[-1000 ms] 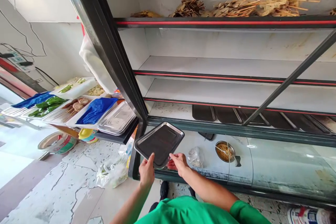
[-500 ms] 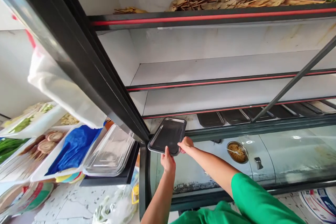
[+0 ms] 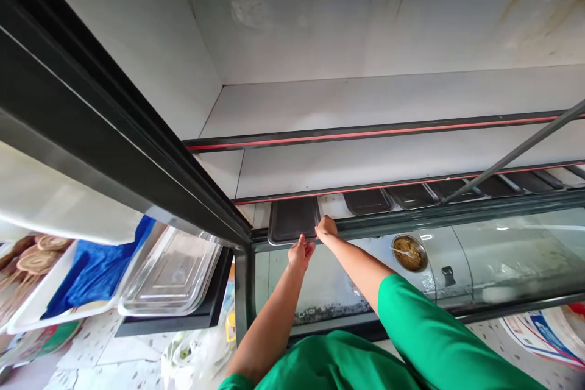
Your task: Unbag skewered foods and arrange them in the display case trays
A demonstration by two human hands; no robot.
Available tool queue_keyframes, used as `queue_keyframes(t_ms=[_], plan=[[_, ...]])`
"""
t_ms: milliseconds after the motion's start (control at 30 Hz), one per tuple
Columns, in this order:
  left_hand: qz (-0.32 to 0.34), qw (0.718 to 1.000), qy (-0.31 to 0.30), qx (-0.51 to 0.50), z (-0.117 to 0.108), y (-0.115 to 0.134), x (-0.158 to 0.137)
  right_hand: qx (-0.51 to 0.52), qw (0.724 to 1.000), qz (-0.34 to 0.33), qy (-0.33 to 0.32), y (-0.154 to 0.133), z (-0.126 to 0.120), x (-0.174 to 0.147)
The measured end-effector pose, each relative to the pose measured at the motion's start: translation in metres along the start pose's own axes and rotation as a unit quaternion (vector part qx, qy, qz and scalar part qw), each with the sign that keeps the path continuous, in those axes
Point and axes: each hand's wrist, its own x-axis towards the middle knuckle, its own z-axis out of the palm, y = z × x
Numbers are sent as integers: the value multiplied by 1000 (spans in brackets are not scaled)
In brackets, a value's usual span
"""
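A dark rectangular tray (image 3: 294, 219) lies partly inside the lowest level of the display cabinet, its near edge jutting over the front rail. My left hand (image 3: 300, 252) grips that near edge, thumb on top and fingers underneath. At the tray's right near corner my right hand (image 3: 326, 228) is closed on the rim. To the right, in the same row, sits another dark tray (image 3: 367, 201), with several more beyond it.
A slanted metal bar (image 3: 516, 152) crosses the cabinet opening. A thick black post (image 3: 183, 158) bounds it on the left. Below, behind glass, stands a metal bowl of food (image 3: 410, 253). Clear plastic trays (image 3: 169, 274) and a blue bag (image 3: 98, 271) sit at left.
The tray has moved up and into the cabinet's lowest level, turning from slanted to nearly square with the row. Both hands went along with it. The view has shifted closer to the cabinet.
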Motion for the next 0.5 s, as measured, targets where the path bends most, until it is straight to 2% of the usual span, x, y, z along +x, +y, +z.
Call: queue_keyframes(t_ms=[167,300,400,500], plan=[[-6,1000,-25,4,-10,6,-2,91,993,10,-75,5,-7,15],[11,999,-44,-3,-15,6,-7,218,968,-20,-120,6,-15,17],[21,998,-55,-30,-17,0,-12,289,950,-52,-109,11,-25,24],[60,995,-50,-62,-15,-8,-15,335,937,-69,-69,30,-42,39]])
